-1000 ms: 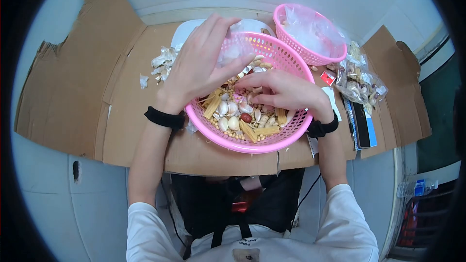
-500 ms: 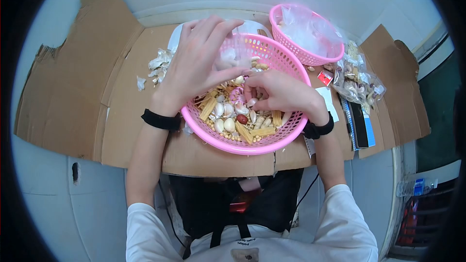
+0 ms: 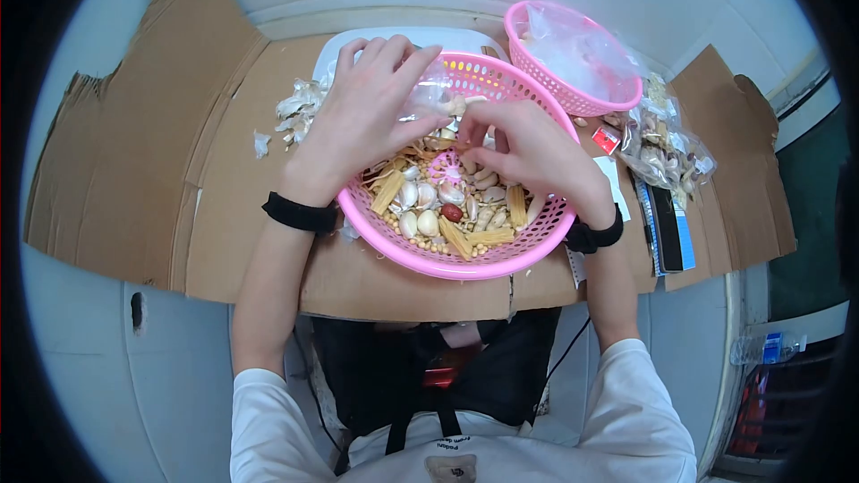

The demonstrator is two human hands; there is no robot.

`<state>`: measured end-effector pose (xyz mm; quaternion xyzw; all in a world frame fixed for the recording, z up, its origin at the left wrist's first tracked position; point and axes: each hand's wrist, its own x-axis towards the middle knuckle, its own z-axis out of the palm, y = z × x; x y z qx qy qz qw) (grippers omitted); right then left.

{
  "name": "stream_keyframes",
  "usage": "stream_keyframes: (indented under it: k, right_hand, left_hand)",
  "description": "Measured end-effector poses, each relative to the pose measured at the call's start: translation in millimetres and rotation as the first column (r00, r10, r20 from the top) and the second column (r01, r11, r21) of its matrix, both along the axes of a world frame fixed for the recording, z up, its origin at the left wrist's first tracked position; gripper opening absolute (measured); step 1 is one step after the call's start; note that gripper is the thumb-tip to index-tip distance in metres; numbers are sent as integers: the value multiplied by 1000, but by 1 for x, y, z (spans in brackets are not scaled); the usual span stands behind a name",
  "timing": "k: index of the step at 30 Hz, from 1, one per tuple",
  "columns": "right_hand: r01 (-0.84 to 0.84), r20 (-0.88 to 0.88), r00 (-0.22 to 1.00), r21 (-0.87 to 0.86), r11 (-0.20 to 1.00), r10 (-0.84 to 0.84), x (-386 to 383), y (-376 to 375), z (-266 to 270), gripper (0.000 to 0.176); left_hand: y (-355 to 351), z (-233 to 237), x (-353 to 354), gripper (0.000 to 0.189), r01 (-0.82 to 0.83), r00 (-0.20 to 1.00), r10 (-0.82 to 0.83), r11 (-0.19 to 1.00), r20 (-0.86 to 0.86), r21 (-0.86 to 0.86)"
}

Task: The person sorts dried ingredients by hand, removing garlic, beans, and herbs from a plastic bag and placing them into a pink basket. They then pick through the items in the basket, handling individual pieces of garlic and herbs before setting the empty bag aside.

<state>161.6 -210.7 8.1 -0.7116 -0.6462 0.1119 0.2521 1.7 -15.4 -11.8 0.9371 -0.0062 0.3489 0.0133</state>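
A large pink basket [image 3: 412, 259] holds garlic bulbs [image 3: 428, 223], a red date [image 3: 451, 213], peanuts, yellow beans and dried yellow sticks [image 3: 489, 237]. Over its back left part, my left hand [image 3: 371, 112] is curled round a clear plastic container [image 3: 429, 94]. My right hand [image 3: 523, 148] is inside the basket's right half, just above the peanuts, with bent fingers pinched together. What lies between those fingertips, if anything, is too small to make out.
Behind on the right stands a smaller pink basket [image 3: 573, 100] with clear plastic bags. Filled bags [image 3: 667, 148], a red packet [image 3: 606, 139] and a black-and-blue box [image 3: 667, 233] lie right. White peelings [image 3: 300, 107] lie left, a white tray [image 3: 335, 54] behind. Cardboard flaps flank the table.
My right hand has risen and moved slightly right and away from the garlic, uncovering more of the basket's middle. My left hand stays at the clear container.
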Motion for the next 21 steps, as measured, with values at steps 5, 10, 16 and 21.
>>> stream_keyframes:
  k: [5, 10, 16, 21]
  right_hand:
    - [-215, 24, 976, 15, 977, 214, 10, 1, -19, 21]
    - [-202, 123, 969, -100, 974, 214, 8, 0, -17, 20]
    - [-205, 74, 972, -185, 961, 222, 9, -1, -13, 12]
    - [-185, -6, 982, -213, 959, 188, 6, 1, -8, 15]
  left_hand:
    - [-4, 6, 1, 61, 89, 993, -84, 994, 80, -59]
    - [-8, 12, 0, 61, 152, 981, -144, 987, 131, -57]
    - [-6, 16, -2, 64, 264, 952, -260, 964, 162, -6]
    - [-10, 13, -1, 65, 344, 928, -298, 915, 222, -209]
